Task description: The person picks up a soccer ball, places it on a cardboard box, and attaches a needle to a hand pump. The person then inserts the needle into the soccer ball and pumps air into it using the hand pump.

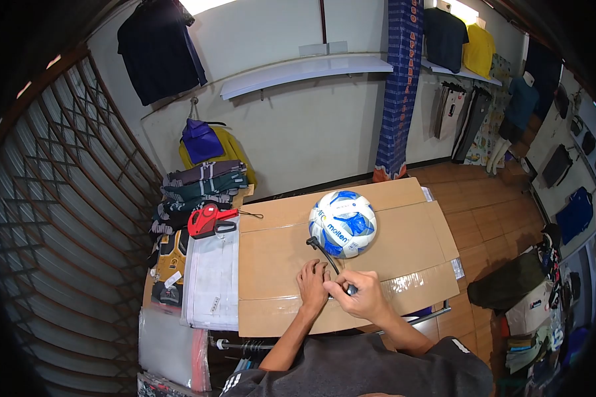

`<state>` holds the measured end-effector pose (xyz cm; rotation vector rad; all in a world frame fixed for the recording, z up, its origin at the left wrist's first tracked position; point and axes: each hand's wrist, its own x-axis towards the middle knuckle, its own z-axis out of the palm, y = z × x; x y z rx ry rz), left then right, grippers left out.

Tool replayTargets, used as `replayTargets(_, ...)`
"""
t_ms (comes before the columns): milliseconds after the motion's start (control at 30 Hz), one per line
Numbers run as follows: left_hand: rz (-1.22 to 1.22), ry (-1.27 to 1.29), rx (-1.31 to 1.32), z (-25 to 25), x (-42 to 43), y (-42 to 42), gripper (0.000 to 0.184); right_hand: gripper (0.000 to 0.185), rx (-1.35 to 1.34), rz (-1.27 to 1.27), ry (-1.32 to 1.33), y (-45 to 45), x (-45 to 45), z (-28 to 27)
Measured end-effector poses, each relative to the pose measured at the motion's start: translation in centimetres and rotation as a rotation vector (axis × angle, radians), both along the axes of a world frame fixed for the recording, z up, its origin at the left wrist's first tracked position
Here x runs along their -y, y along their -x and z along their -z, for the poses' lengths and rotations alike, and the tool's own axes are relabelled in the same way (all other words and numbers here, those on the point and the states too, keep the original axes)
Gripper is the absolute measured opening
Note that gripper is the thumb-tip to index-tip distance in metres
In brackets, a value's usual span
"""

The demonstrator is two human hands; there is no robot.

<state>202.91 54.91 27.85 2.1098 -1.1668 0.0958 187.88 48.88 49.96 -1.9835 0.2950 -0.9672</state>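
Note:
A white and blue ball [343, 224] rests on the flattened cardboard [271, 264] at its upper middle. A thin black hose [324, 252] with a small fitting at its end runs from near the ball's lower left side down to my hands. My right hand [359, 294] is closed round a dark pump handle, mostly hidden by the fingers. Just left of it, my left hand [313, 284] lies low over the cardboard beside the hose, its fingers bent; what it holds, if anything, is hidden.
A red and black label gun [211, 221] lies left of the cardboard, on white packaged fabric [212, 278]. Folded clothes [202, 185] are stacked behind it. A metal rail [430, 315] runs under the cardboard's near right edge. Clothes [516, 284] stand at the right.

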Motion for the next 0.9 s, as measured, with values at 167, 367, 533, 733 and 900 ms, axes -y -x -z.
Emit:
replayTargets(167,0.005,-0.028,0.005,0.2,0.0,-0.1,0.035,0.027,-0.022,0.055,0.024,-1.5,0.5,5.0)
replayTargets(367,-0.001,-0.033,0.012,1.1,0.3,-0.4,0.036,0.026,0.068,0.033,0.017,-2.4,0.1,9.0)
replayTargets(533,0.001,0.068,-0.011,0.2,0.2,0.6,0.035,0.021,-0.059,-0.070,-0.138,-1.6,1.1,3.2)
replayTargets(733,-0.056,-0.036,-0.037,0.9,0.7,0.8,0.045,0.020,0.075,-0.180,-0.094,0.8,2.5,-2.0)
replayTargets(900,-0.044,-0.010,-0.027,0.8,0.6,0.8,0.044,0.021,0.035,-0.125,0.005,-1.2,3.3,3.2)
